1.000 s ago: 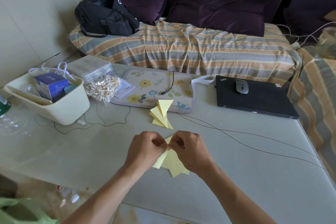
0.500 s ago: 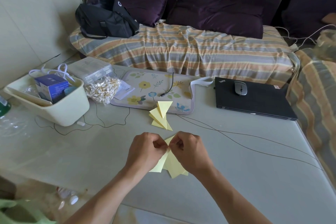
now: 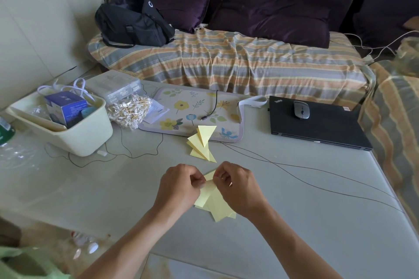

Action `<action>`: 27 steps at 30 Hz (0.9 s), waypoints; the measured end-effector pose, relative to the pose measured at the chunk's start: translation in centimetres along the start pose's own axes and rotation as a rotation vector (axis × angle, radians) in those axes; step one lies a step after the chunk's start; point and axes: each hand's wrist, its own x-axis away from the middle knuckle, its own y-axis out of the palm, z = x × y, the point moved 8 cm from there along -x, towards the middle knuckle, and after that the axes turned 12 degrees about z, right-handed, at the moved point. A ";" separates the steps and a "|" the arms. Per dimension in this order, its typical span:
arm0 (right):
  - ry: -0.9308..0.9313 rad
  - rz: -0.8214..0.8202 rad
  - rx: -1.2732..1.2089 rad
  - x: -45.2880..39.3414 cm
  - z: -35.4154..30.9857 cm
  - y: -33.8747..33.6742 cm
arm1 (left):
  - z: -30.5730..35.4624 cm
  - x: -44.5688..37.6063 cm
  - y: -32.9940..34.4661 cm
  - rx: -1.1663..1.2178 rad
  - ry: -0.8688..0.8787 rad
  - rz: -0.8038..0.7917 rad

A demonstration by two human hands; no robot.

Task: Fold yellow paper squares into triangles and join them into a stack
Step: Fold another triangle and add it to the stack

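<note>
Yellow paper (image 3: 209, 197): pinched at its top edge between both hands
Left hand (image 3: 179, 188): grip clamped on paper
Right hand (image 3: 238, 188): grip clamped on paper
Folded stack (image 3: 202, 144): lies on surface (image 3: 294, 222), apart

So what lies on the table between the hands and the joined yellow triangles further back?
Head view: only bare table between the hands' paper and the joined triangles; the thin cable passes to the right.

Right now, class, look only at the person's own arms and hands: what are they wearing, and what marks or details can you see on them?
Both forearms are bare up to the frame's edge: no sleeves, watch, bracelets or gloves show. The left hand and right hand carry no visible rings. Nails look short and unpainted, as far as the picture shows. No markings or tattoos show.
</note>
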 end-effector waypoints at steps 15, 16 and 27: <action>0.032 -0.014 -0.012 0.4 0.1 0.4 | 0.9 0.2 -0.2 0.043 0.046 -0.010; 0.032 -0.013 -0.009 0.4 0.0 0.4 | 1.0 0.2 -0.1 0.046 0.046 -0.015; 0.056 0.019 0.069 0.5 0.0 0.2 | 1.2 0.4 0.1 0.056 0.026 -0.029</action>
